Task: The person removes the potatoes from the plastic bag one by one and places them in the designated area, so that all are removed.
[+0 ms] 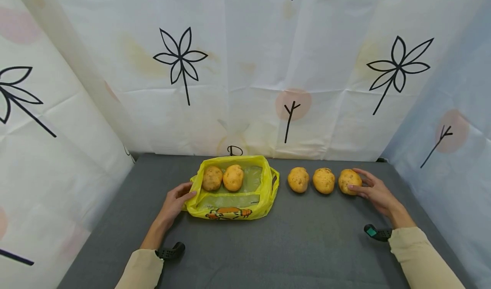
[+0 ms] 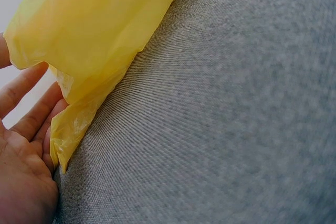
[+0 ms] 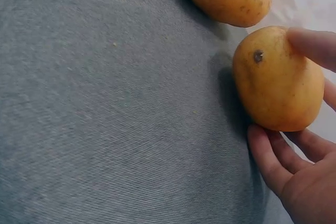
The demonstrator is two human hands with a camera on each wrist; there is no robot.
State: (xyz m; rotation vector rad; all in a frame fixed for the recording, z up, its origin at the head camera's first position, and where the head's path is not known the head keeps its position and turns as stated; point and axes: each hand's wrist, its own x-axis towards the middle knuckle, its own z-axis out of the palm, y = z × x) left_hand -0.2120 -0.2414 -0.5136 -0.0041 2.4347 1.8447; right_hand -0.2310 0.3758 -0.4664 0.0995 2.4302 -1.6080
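A yellow plastic bag lies with its mouth spread open toward the head camera. Inside it, side by side, are two potatoes, one browner and one lighter. My left hand pinches the bag's left edge, thumb over the rim and fingers outside; in the left wrist view the yellow plastic partly hides the fingers. At the right end of a row of three, my right hand grips a potato between thumb and fingers. The right wrist view shows that potato with a dark spot.
Two more potatoes, one nearer the bag and one in the middle, sit on the dark grey cloth-covered table. White patterned curtains stand behind and at both sides. Each wrist wears a black strap device.
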